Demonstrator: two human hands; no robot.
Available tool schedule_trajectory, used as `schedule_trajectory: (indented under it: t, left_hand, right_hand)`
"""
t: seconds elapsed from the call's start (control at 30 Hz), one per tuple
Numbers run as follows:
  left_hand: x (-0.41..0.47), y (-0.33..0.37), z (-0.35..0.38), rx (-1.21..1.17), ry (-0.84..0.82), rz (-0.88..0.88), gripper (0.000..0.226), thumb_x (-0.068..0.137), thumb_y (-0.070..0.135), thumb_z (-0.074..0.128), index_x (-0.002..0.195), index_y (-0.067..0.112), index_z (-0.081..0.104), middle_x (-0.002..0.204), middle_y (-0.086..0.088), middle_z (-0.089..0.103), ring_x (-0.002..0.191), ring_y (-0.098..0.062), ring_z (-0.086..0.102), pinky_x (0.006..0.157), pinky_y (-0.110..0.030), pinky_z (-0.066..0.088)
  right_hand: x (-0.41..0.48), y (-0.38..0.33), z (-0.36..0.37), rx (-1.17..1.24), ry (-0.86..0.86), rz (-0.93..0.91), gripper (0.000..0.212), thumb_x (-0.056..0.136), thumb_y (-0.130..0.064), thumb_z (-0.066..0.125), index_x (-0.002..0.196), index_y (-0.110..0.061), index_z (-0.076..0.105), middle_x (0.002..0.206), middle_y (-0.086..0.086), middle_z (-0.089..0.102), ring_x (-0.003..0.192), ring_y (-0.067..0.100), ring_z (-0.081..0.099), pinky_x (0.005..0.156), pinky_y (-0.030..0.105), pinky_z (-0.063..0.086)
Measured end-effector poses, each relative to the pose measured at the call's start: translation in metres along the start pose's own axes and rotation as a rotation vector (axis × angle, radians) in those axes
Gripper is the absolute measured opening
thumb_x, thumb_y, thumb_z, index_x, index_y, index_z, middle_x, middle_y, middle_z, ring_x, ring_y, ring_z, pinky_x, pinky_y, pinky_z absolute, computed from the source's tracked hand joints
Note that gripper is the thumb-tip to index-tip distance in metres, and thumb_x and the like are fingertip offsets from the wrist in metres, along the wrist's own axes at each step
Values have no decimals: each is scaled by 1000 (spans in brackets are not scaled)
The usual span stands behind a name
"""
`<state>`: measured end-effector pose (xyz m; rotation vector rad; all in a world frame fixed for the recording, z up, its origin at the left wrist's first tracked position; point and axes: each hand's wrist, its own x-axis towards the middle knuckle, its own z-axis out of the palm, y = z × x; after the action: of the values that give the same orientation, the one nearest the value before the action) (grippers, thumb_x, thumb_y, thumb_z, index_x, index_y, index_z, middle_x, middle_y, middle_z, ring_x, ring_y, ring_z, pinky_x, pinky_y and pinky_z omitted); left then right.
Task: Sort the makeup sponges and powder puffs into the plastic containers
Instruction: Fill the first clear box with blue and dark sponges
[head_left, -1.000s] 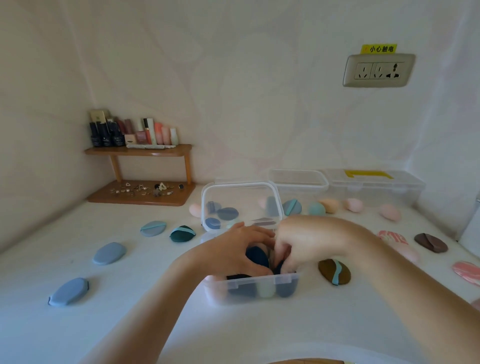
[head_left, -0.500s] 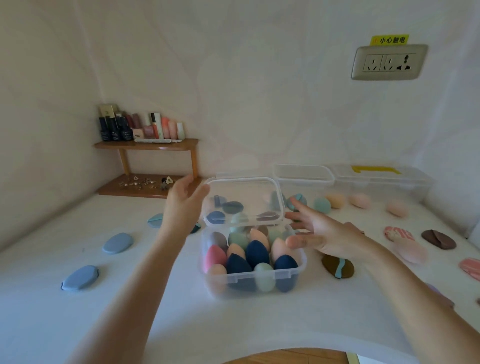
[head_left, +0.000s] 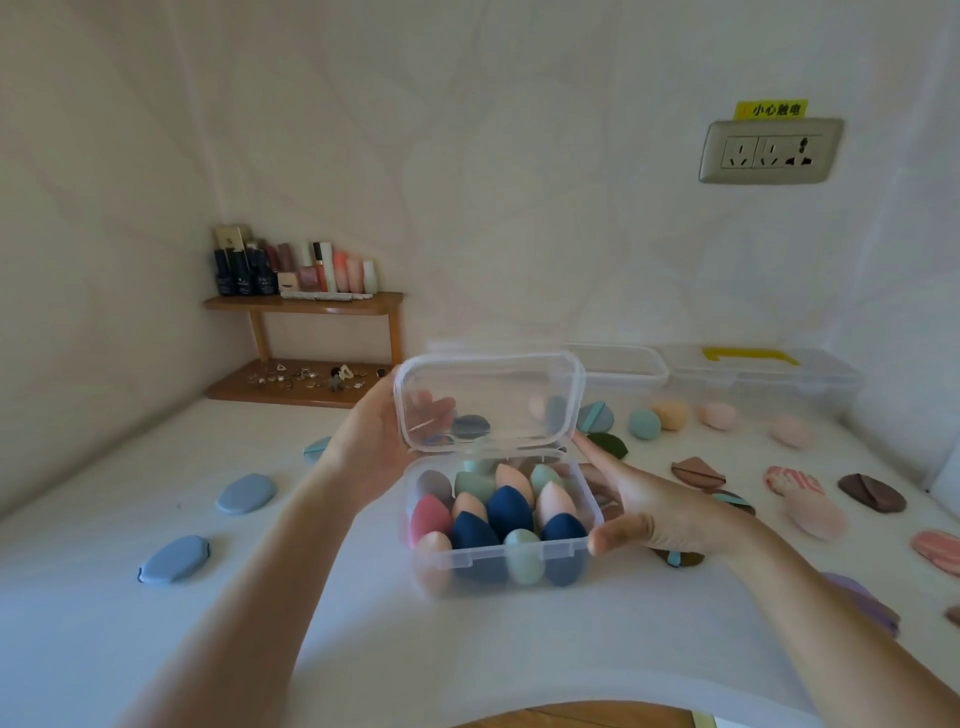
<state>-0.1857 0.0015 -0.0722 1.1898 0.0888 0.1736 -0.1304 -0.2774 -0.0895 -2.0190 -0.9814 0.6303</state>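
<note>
A clear plastic container stands in the middle of the white table. It is packed with upright egg-shaped makeup sponges in navy, pink, peach and mint. Its hinged clear lid stands raised at the back. My left hand holds the lid's left edge, and its fingers show through the plastic behind it. My right hand lies along the container's right wall with straight fingers, the thumb touching the front right corner.
Blue powder puffs lie at the left. Brown and pink striped puffs lie at the right. Loose sponges and two clear containers stand by the back wall. A wooden shelf with bottles fills the back left corner.
Both hands have come up out of the container, where they were pressing on the sponges. The left hand took the lid's edge; the right hand moved against the container's right side.
</note>
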Motion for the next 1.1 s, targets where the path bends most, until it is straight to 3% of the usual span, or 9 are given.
schedule_trajectory:
  t: [0.07, 0.17, 0.3, 0.4, 0.5, 0.7, 0.83, 1.0, 1.1]
  left_hand:
    - [-4, 2, -4, 183, -188, 53, 42, 89, 33, 50, 113, -2, 57, 113, -23, 60, 110, -37, 58, 97, -48, 42]
    - [-14, 10, -9, 488, -420, 41, 72, 58, 50, 77, 102, -3, 58, 104, -13, 59, 97, -25, 56, 83, -27, 46]
    - [-22, 6, -9, 862, -543, -99, 72, 61, 57, 68, 129, 39, 51, 134, 22, 48, 125, -2, 43, 107, -29, 29]
    - [-27, 5, -6, 1093, -565, -78, 71, 63, 66, 64, 129, 59, 38, 142, 36, 29, 134, 4, 26, 110, -29, 20]
    - [-30, 10, 0, 1277, -590, -106, 71, 67, 74, 58, 129, 67, 24, 149, 33, 12, 138, -2, 14, 112, -34, 14]
    - [-40, 22, 19, 1543, -546, -202, 73, 74, 67, 51, 134, 63, 9, 154, 24, -5, 144, -8, 3, 115, -36, 5]
    - [-52, 15, 44, 1789, -528, -196, 98, 74, 70, 52, 147, 39, -6, 157, 6, -16, 145, -21, -8, 116, -43, 0]
    - [-56, -8, 70, 1930, -375, -49, 111, 61, 76, 62, 143, 17, 16, 145, -4, 28, 129, -24, 29, 109, -40, 23]
    - [-58, -13, 68, 1866, -351, -3, 105, 65, 71, 64, 143, 23, 13, 142, -1, 26, 125, -22, 26, 110, -39, 19]
  right_hand:
    - [-1, 0, -1, 39, 5, -11, 128, 42, -71, 80, 141, -59, -1, 151, -28, 20, 141, -4, 19, 116, 28, 24]
    - [-2, 3, -4, 36, 33, -45, 121, 49, -57, 86, 139, -64, 6, 148, -31, 26, 140, 0, 24, 116, 38, 28]
    - [-4, 5, -6, 59, -72, -66, 124, 54, -39, 90, 139, -64, 3, 152, -33, 13, 142, -2, 21, 117, 32, 26]
    - [-7, 9, -10, 72, -152, -68, 123, 51, -49, 88, 143, -58, 6, 151, -35, 12, 140, -8, 20, 117, 26, 25]
    - [-8, 6, -12, 36, -142, -69, 123, 41, -73, 77, 143, -56, 11, 148, -40, 9, 136, -19, 15, 107, 7, 25]
    - [1, 6, -1, 8, -66, -79, 110, 45, -70, 79, 139, -52, 26, 148, -30, 23, 139, -4, 22, 117, 29, 24]
    - [4, 5, 3, -5, -29, -78, 101, 53, -45, 89, 136, -51, 32, 146, -23, 31, 138, 1, 28, 117, 38, 25]
    - [1, 0, 5, -45, 36, -72, 88, 62, -31, 87, 130, -53, 36, 142, -24, 36, 134, 1, 34, 113, 40, 32]
    - [0, 1, 5, -69, 48, -82, 85, 63, -31, 86, 128, -54, 36, 142, -21, 36, 134, 4, 34, 112, 42, 33]
